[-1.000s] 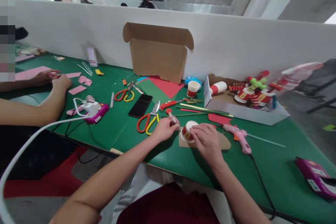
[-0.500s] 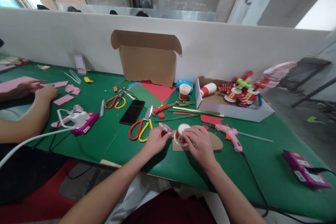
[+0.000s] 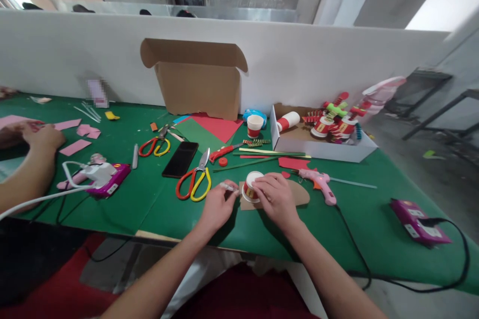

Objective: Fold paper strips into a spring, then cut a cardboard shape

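An upside-down red and white paper cup [image 3: 250,191] stands on a piece of brown cardboard [image 3: 300,193] with one rounded end. The fingers of my right hand [image 3: 276,198] are closed on the cup's right side, steadying it. My left hand [image 3: 218,204] pinches a slim whitish pen [image 3: 227,187], its tip close to the cardboard's left edge beside the cup rim. Whether the tip touches the cardboard I cannot tell. Left of my left hand lie scissors [image 3: 194,183] with red and yellow handles.
A pink glue gun [image 3: 320,182] with its cord lies to the right, near a purple power strip [image 3: 419,222]. Behind are a white box [image 3: 325,150] holding cup figures, an upright paper cup [image 3: 254,126] and coloured paper. A phone [image 3: 180,159] lies left; a co-worker's hands [image 3: 35,134] handle pink paper.
The whole view has shifted, so things on the table appear slightly further left. My hands keep nearly the same places at the cup and cardboard, with the pen tilted a little differently.
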`<state>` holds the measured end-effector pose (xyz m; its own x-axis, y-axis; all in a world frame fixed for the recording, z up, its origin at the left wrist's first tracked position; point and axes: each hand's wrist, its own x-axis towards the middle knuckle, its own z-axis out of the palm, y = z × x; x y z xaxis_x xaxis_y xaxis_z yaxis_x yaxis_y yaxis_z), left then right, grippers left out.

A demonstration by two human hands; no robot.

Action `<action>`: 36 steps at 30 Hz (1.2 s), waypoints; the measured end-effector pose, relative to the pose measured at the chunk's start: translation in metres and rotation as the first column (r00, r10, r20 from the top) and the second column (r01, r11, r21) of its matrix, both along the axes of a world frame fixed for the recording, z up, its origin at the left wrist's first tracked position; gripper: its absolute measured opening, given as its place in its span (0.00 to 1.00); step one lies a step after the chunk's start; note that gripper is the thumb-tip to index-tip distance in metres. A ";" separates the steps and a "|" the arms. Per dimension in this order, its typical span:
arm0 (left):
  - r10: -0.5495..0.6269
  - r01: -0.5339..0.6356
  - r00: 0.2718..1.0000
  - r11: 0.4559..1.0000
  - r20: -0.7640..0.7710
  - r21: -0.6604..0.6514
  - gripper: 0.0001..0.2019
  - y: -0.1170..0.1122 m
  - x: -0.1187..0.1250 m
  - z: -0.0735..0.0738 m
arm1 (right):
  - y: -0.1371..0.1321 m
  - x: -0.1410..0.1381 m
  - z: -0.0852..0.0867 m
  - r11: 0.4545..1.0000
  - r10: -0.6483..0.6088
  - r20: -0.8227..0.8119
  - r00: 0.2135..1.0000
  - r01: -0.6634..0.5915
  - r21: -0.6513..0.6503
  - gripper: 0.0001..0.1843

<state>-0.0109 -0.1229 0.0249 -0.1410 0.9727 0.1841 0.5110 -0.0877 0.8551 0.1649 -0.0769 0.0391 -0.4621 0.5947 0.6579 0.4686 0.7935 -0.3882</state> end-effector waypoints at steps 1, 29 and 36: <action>0.007 -0.007 1.000 1.000 -0.006 0.000 0.07 -0.001 0.001 0.000 | 0.000 0.000 0.000 1.000 0.003 0.001 1.000 -0.003 -0.003 0.08; 0.054 -0.048 0.995 0.997 -0.087 0.064 0.07 -0.019 0.012 -0.007 | 0.000 -0.001 -0.003 1.000 -0.004 -0.013 1.000 0.004 0.011 0.08; 0.068 -0.060 0.993 0.994 -0.096 0.090 0.07 -0.020 0.014 -0.010 | 0.000 -0.001 -0.002 1.000 -0.007 0.004 1.000 0.007 -0.003 0.09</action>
